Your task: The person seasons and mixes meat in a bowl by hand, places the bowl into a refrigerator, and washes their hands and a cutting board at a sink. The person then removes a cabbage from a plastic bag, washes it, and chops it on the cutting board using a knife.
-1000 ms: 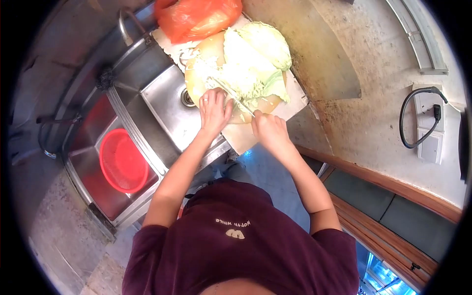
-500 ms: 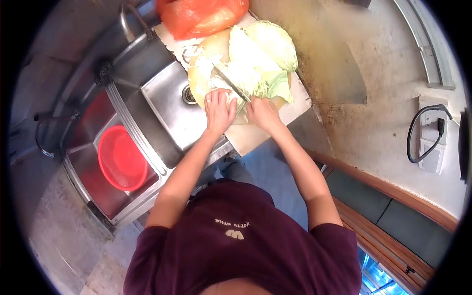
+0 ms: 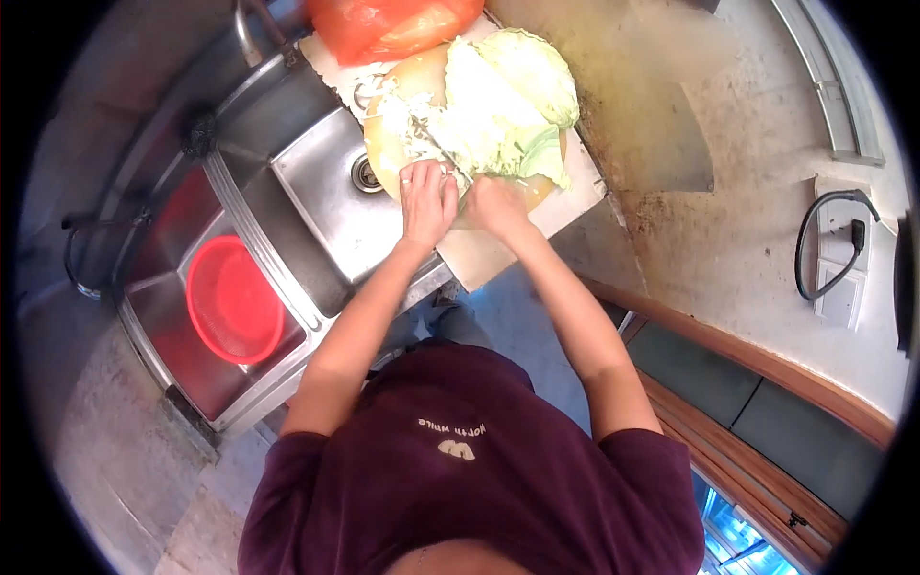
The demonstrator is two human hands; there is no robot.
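My right hand (image 3: 496, 204) is closed around the handle of a kitchen knife (image 3: 443, 153), whose blade points up and left across the board. Close beside it, my left hand (image 3: 428, 203), with a ring on one finger, presses bent fingers on a piece of cabbage that it mostly hides. Shredded cabbage (image 3: 414, 129) lies along the blade on a round cutting board (image 3: 381, 163). Large cut cabbage pieces (image 3: 527, 81) rest on the board's far right side, loose leaves facing me.
A cardboard sheet (image 3: 479, 259) lies under the board. Behind it sits an orange plastic bag (image 3: 393, 24). To the left are a steel sink (image 3: 326, 192) and a second basin holding a red plastic basket (image 3: 235, 302). A stained wall (image 3: 661, 144) stands at right.
The knife and my right hand have shifted slightly left, closer to my left hand. The whole view has moved up a little.
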